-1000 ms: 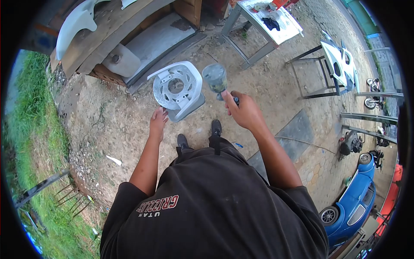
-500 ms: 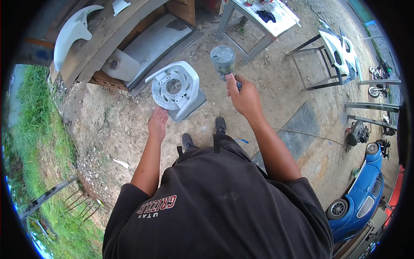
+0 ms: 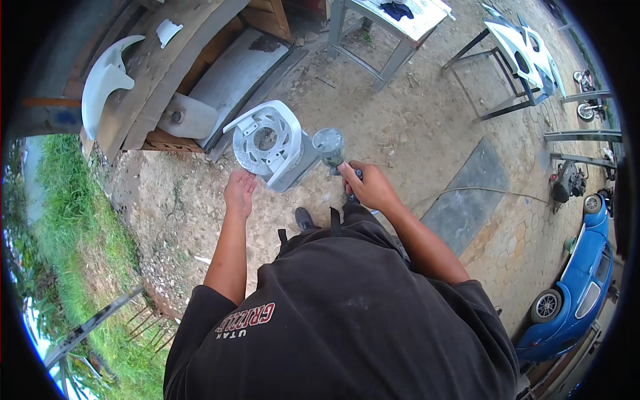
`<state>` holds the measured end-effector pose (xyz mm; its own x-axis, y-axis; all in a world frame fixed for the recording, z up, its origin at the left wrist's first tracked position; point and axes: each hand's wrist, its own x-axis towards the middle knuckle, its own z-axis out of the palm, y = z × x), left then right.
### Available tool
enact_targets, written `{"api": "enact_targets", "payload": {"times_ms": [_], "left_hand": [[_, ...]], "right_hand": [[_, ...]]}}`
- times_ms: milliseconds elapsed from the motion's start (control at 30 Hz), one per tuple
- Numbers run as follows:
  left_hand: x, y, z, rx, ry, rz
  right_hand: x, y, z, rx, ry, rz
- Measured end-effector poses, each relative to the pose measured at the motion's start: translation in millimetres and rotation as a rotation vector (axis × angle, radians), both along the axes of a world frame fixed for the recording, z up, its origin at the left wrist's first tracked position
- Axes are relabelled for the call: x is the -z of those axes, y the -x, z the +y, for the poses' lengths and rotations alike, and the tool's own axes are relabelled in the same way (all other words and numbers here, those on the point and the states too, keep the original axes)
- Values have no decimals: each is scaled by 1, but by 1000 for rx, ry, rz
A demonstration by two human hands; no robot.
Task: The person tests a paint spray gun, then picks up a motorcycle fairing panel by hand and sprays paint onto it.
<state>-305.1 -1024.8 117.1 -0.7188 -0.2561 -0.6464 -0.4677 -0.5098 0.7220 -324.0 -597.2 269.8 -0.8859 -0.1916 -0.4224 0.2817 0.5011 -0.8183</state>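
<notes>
My right hand is closed around the handle of a spray gun. The gun's clouded cup stands on top, just right of a white slotted disc-shaped part. A curved white rail runs round the right side of that part. Beneath them shows a grey stand. My left hand lies palm up with its fingers stretched out at the disc's lower left edge. Whether the fingertips bear any of its weight I cannot tell.
A wooden cabinet with a white curved panel and a plastic jug stands at upper left. A work table and a panel on a metal stand stand beyond. A hose crosses a dark mat.
My right hand has brought the spray gun down and left, closer to the white part. My left hand stays at the disc's edge. The view has shifted slightly.
</notes>
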Motion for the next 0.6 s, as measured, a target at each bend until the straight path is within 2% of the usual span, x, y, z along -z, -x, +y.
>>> {"api": "enact_targets", "payload": {"times_ms": [267, 367, 467, 600], "left_hand": [[-11, 38, -13, 87, 191, -89], [-2, 51, -24, 189, 292, -100], [-29, 65, -16, 358, 421, -149], [11, 88, -56, 509, 586, -161]], "right_hand": [[-10, 28, 3, 219, 114, 107], [-9, 33, 6, 288, 110, 162], [-16, 30, 8, 314, 119, 230], [2, 18, 12, 237, 115, 189]]}}
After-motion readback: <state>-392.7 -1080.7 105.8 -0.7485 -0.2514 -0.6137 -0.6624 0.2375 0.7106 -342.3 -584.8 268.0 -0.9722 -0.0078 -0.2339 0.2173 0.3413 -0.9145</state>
